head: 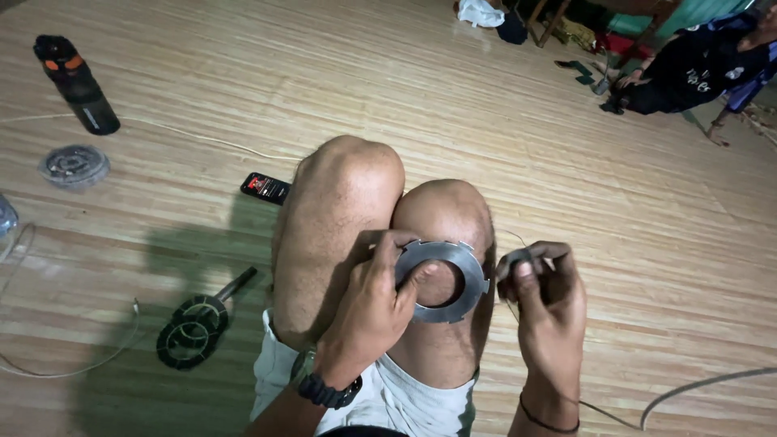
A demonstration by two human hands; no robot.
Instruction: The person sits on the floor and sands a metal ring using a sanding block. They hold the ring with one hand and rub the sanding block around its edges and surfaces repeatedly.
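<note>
Here left hand grips notched metal ring upright, face toward camera.

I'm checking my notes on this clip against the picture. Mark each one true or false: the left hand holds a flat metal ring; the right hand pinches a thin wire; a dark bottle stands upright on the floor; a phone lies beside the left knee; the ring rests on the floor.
1. The left hand holds a flat metal ring. True.
2. The right hand pinches a thin wire. True.
3. A dark bottle stands upright. False: it lies on its side on the floor.
4. A phone lies beside the left knee. True.
5. The ring rests on the floor. False: it is held up against the knees.
</note>
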